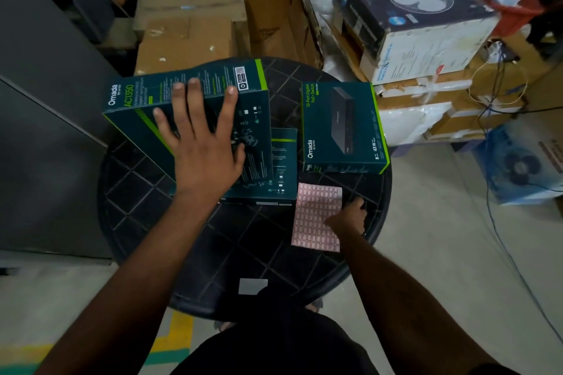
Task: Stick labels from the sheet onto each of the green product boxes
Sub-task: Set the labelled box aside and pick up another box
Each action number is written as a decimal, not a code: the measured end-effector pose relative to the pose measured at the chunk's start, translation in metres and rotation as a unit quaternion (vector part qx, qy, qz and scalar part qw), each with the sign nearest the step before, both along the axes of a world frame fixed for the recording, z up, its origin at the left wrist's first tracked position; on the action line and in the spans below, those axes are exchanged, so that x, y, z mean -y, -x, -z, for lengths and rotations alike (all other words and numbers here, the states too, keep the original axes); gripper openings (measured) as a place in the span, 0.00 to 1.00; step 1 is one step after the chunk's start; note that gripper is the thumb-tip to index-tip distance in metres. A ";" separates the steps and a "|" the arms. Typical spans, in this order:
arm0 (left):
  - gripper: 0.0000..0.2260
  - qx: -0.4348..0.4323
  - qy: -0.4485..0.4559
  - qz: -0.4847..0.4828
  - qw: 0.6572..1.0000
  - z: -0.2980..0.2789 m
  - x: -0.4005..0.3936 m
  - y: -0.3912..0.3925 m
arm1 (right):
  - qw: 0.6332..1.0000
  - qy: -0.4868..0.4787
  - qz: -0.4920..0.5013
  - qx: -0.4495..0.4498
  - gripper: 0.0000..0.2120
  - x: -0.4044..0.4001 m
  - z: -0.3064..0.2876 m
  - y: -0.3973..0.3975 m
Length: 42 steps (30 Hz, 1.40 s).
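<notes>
Three dark green product boxes sit on a round black table (231,240). My left hand (201,137) lies spread, palm down, on the tilted AC1350 box (143,100), which rests on a second green box (283,161) beneath it. A third green box (344,128), marked 10-Port Gigabit PoE+ Switch, lies flat to the right. The pink label sheet (313,213) lies in front of it. My right hand (350,218) rests on the sheet's right edge with fingers curled down; whether it pinches a label is hidden.
A small white paper (253,285) lies near the table's front edge. Cardboard cartons (185,27) stand behind the table, a fan carton (417,15) and stacked boxes to the right. A grey cabinet (45,85) is at left. Cables (499,222) trail on the floor at right.
</notes>
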<state>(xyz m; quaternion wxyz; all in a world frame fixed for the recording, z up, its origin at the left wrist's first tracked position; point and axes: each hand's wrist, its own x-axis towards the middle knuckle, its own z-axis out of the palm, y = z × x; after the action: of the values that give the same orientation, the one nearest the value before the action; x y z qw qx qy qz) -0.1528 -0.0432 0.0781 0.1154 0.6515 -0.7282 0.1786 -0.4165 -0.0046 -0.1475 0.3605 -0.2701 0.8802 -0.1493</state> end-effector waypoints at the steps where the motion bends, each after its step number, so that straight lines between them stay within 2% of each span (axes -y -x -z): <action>1: 0.44 0.000 0.000 0.002 1.000 0.000 -0.001 -0.001 | 0.999 0.015 0.024 0.023 0.42 0.000 0.000 0.003; 3: 0.44 -0.004 0.003 0.010 1.000 -0.002 -0.001 -0.004 | 0.998 0.020 0.042 0.049 0.32 -0.001 -0.002 0.004; 4: 0.44 -0.008 0.004 0.014 1.000 -0.003 0.000 -0.005 | 0.997 0.019 0.044 0.053 0.31 -0.002 -0.003 0.002; 8: 0.45 -0.016 -0.004 0.024 1.000 -0.008 0.000 -0.008 | 0.999 0.004 0.026 0.045 0.43 -0.002 -0.004 -0.016; 11: 0.45 -0.009 -0.008 0.027 1.000 -0.010 -0.003 -0.010 | 0.997 -0.002 0.044 0.058 0.44 0.001 -0.005 -0.028; 15: 0.45 -0.009 -0.016 0.036 0.999 -0.012 -0.004 -0.013 | 0.990 0.022 0.102 0.093 0.32 -0.001 -0.003 -0.035; 18: 0.45 -0.012 -0.018 0.048 0.999 -0.016 -0.003 -0.016 | 0.985 0.033 0.113 0.125 0.15 -0.006 0.000 -0.035; 20: 0.44 -0.007 -0.012 0.056 0.998 -0.019 -0.003 -0.019 | 0.983 0.067 0.111 0.132 0.09 -0.010 -0.005 -0.033; 22: 0.42 -0.008 0.001 0.076 0.997 -0.023 -0.001 -0.024 | 0.981 0.121 0.097 0.113 0.06 -0.010 -0.025 -0.033; 27: 0.33 -0.065 0.018 0.150 0.986 -0.032 0.018 -0.036 | 0.966 0.258 0.018 0.027 0.05 0.005 -0.113 -0.041; 29: 0.30 -0.085 0.004 0.179 0.980 -0.036 0.026 -0.036 | 0.945 0.326 -0.016 -0.002 0.05 0.014 -0.152 -0.047; 31: 0.24 -0.151 -0.009 0.186 0.971 -0.043 0.034 -0.038 | 0.915 0.401 -0.038 -0.002 0.04 0.021 -0.191 -0.056; 33: 0.20 -0.279 -0.034 0.164 0.946 -0.052 0.042 -0.042 | 0.877 0.479 -0.031 0.008 0.03 0.020 -0.234 -0.069; 35: 0.22 -0.393 -0.057 0.146 0.906 -0.064 0.048 -0.045 | 0.836 0.547 -0.027 0.040 0.05 0.017 -0.275 -0.083; 38: 0.28 -0.487 -0.125 0.123 0.856 -0.088 0.051 -0.044 | 0.780 0.601 -0.052 0.168 0.04 0.014 -0.317 -0.104; 40: 0.31 -0.567 -0.182 0.087 0.798 -0.099 0.053 -0.046 | 0.744 0.601 -0.079 0.282 0.04 0.017 -0.329 -0.116; 42: 0.35 -0.642 -0.217 0.076 0.731 -0.107 0.053 -0.053 | 0.731 0.585 -0.108 0.333 0.05 0.024 -0.332 -0.127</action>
<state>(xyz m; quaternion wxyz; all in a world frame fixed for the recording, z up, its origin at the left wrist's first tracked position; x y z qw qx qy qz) -0.0997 -0.0961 0.1855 0.4240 0.5611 -0.5463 -0.4548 -0.2897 -0.0286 0.1842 0.4147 -0.4540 0.4072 -0.6753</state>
